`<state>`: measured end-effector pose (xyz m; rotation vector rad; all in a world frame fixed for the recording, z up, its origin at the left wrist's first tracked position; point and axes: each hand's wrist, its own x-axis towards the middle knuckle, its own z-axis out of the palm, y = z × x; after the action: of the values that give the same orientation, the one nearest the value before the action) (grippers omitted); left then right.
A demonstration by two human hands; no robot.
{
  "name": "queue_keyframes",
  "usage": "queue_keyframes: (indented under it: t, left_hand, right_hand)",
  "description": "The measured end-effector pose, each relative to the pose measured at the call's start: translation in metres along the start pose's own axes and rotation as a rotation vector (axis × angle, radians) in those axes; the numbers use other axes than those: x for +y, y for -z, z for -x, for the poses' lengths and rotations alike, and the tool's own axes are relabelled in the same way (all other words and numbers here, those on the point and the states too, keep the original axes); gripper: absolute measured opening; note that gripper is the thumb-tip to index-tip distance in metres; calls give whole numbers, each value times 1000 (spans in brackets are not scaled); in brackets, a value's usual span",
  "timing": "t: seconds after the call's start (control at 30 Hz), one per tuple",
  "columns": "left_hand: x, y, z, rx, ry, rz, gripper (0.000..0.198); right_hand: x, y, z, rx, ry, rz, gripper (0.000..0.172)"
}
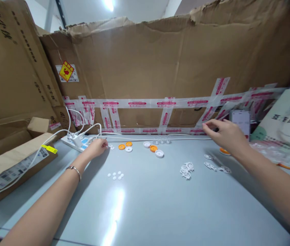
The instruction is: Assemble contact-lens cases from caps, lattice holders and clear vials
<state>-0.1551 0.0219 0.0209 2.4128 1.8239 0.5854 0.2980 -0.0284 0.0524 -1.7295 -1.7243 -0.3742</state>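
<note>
My left hand (pixel 99 147) is closed in a pinch at the back left of the table, beside a few small white pieces (pixel 112 147). Whatever is between its fingertips is too small to make out. Up at the back right, in front of the cardboard, my right hand (pixel 221 133) has thumb and forefinger brought together; anything in them cannot be made out. Below it lie white openwork plastic parts (pixel 210 166), and an orange ring (pixel 224 151) is partly covered by the wrist. Several small white discs (pixel 114 174) are spread nearer to me.
Orange and white round parts (pixel 153 148) and clear plastic pieces (pixel 163 141) lie mid-back. A heap of white openwork parts (pixel 186 170) sits right of centre. A power strip (pixel 75 143) with cables and an open carton (pixel 19 160) are left; a phone (pixel 240 122) leans right.
</note>
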Motion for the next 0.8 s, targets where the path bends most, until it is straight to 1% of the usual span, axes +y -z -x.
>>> queue_keyframes:
  t: [0.1,0.17,0.27,0.37,0.43,0.47,0.57,0.67,0.73,0.8]
  left_hand:
    - [7,5,1,32,10,22,9]
    - [23,8,5,57,-18,60,10]
    - [67,6,17,40,-155,159,14]
    - [114,-9,35,-68,-331,238,12]
    - [136,-21,45,-123,-414,261,11]
    - [143,-27,49,-144,-442,267,11]
    - [151,-42,55,-179,-485,269,9]
    - [152,-48,55,-184,-505,273,8]
    - [148,-42,52,-163,-524,276,12]
    - [139,-27,47,-108,-505,263,15]
  right_hand:
    - [-6,2,1,27,18,-47,16]
    - [-13,5,2,37,20,-82,18]
    - [-25,8,5,31,48,-146,20]
    - [-39,8,9,-1,107,-204,20]
    - [-48,7,13,-26,164,-240,21]
    - [-51,5,15,-36,197,-258,21]
    - [-58,1,20,-66,293,-298,21]
    - [-61,-4,24,-104,359,-295,21]
    - [-61,-7,25,-118,392,-288,21]
    - [-63,-8,27,-128,407,-287,20]
